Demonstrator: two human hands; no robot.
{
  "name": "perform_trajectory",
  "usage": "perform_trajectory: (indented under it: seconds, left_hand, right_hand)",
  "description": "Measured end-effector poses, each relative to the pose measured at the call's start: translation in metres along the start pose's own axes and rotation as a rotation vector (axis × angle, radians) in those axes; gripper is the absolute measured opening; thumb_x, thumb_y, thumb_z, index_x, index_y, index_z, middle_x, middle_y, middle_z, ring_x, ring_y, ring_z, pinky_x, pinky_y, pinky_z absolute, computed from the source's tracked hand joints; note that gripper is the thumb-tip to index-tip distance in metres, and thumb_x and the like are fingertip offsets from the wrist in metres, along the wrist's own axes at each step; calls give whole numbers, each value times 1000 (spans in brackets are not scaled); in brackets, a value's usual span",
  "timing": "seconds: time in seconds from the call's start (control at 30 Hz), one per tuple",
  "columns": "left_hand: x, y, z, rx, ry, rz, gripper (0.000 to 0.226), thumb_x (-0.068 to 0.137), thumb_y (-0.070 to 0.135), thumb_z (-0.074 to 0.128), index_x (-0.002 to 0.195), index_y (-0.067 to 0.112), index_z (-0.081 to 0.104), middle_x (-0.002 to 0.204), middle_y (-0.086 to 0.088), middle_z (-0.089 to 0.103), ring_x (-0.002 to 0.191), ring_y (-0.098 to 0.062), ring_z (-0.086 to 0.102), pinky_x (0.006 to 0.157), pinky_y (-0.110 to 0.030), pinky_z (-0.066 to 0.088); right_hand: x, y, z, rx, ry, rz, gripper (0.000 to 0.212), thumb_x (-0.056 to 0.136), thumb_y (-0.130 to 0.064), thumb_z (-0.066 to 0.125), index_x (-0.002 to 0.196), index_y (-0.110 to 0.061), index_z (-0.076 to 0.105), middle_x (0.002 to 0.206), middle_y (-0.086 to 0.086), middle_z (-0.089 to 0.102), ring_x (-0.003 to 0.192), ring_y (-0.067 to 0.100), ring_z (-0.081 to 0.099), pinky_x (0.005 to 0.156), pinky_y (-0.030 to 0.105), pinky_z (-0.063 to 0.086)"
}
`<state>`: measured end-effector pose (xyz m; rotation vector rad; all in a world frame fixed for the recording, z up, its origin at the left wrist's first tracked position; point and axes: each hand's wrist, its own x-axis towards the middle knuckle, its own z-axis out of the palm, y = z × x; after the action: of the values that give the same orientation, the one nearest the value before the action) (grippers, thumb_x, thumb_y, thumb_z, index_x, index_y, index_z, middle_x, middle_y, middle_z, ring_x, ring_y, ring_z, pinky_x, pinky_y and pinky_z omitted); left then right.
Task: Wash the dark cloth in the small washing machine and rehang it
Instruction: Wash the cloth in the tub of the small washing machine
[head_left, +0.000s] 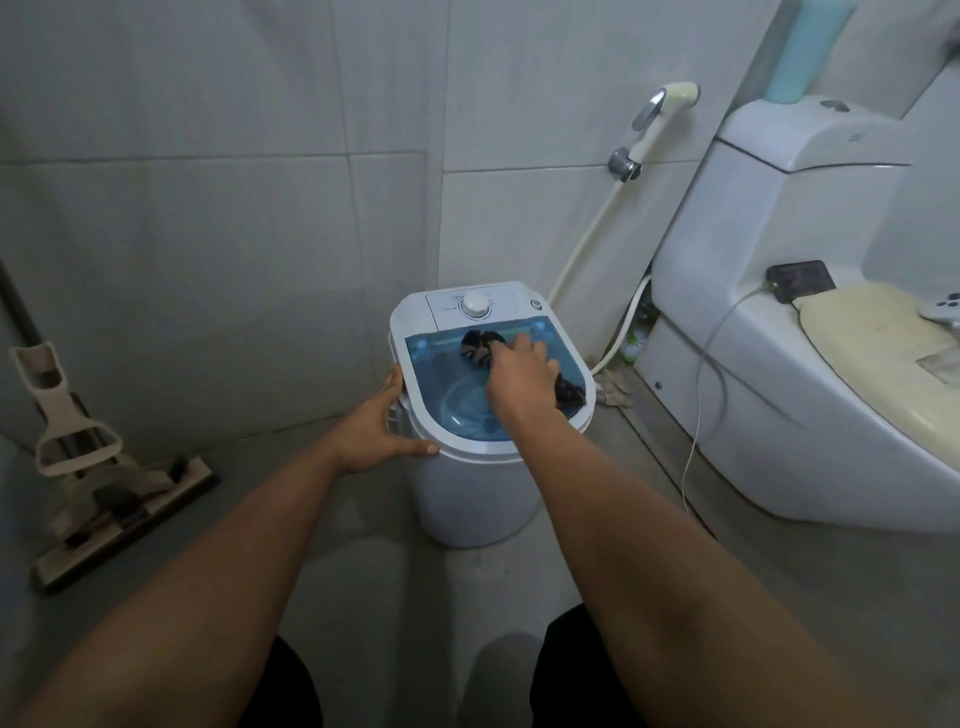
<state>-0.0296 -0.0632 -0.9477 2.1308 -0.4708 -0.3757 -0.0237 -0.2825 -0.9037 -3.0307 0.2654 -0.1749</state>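
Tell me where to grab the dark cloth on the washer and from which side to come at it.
Grip the bunched dark cloth at its raised wad near the back of the blue lid, coming straight down from above. It lies crumpled on the lid's flat top, so its folds stand up for a pinch. The right hand already rests on it; the left hand steadies the washing machine.

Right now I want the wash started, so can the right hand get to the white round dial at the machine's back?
Probably yes: the right hand is on the dark cloth just before the white round dial, nothing between.
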Motion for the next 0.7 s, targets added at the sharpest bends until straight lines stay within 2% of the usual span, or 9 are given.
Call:
perform_trajectory:
  seconds: [0.07, 0.2, 0.3, 0.37, 0.43, 0.47, 0.57, 0.63, 0.7]
  left_hand:
    - [-1, 1, -1, 1, -16, 2, 130, 67, 39, 93, 162, 29, 5, 167, 17, 4, 153, -4, 8, 125, -28, 16]
    - [-2, 5, -1, -4, -7, 16, 125, 69, 34, 93, 161, 29, 8, 157, 25, 11, 148, 0, 16, 118, -21, 19]
    - [-4, 8, -2, 5, -7, 13, 122, 68, 35, 93, 161, 29, 13, 157, 23, 20, 143, 0, 26, 115, -21, 26]
    - [-6, 8, -2, 6, -6, 4, 117, 63, 47, 93, 158, 30, 26, 158, 14, 36, 140, -5, 40, 117, -28, 34]
    - [-6, 9, -3, 19, 2, 2, 117, 52, 64, 90, 151, 28, 38, 152, 8, 46, 134, -6, 46, 117, -35, 38]
    - [-5, 10, -2, 24, 3, 1, 118, 53, 62, 90, 152, 27, 37, 152, 9, 45, 134, -5, 45, 116, -33, 38]
    - [-3, 12, 1, 48, 14, 20, 115, 70, 29, 92, 159, 27, 19, 148, 23, 27, 135, 2, 28, 109, -16, 28]
    - [-2, 11, 1, 61, 16, 18, 113, 73, 23, 90, 159, 27, 17, 144, 26, 22, 134, 6, 22, 106, -11, 23]
    - [-2, 11, 1, 62, 12, 9, 114, 72, 26, 91, 159, 28, 18, 146, 27, 21, 135, 9, 20, 108, -11, 21]
  right_hand:
    - [-6, -10, 2, 12, 4, -30, 39, 91, -11, 50, 130, -16, 55, 128, 13, 48, 119, 35, 43, 97, 51, 37]
    - [-16, -26, 1, 37, 6, -90, 39, 90, -13, 52, 129, -16, 56, 127, 13, 49, 116, 35, 43, 95, 50, 37]
    - [-27, -39, 2, 60, 25, -164, 38, 89, -15, 53, 127, -16, 58, 123, 13, 51, 114, 36, 45, 95, 50, 39]
    - [-31, -44, 3, 66, 45, -233, 37, 90, -17, 53, 126, -18, 60, 121, 13, 52, 111, 35, 46, 93, 50, 40]
    - [-31, -42, 1, 61, 40, -293, 35, 91, -19, 52, 125, -20, 61, 119, 12, 53, 110, 34, 47, 90, 49, 41]
    - [-29, -38, -1, 48, 31, -315, 34, 92, -19, 52, 125, -20, 61, 119, 12, 53, 109, 34, 47, 89, 48, 41]
    - [-25, -23, -6, 9, 14, -309, 36, 89, -15, 54, 124, -20, 60, 121, 11, 51, 111, 34, 45, 90, 48, 40]
    - [-19, -12, -10, 18, 11, -260, 36, 89, -13, 52, 123, -19, 61, 122, 11, 50, 113, 34, 45, 92, 48, 40]
    - [-11, 1, -14, 21, -2, -204, 37, 89, -10, 51, 123, -18, 61, 124, 11, 50, 117, 36, 44, 95, 50, 40]
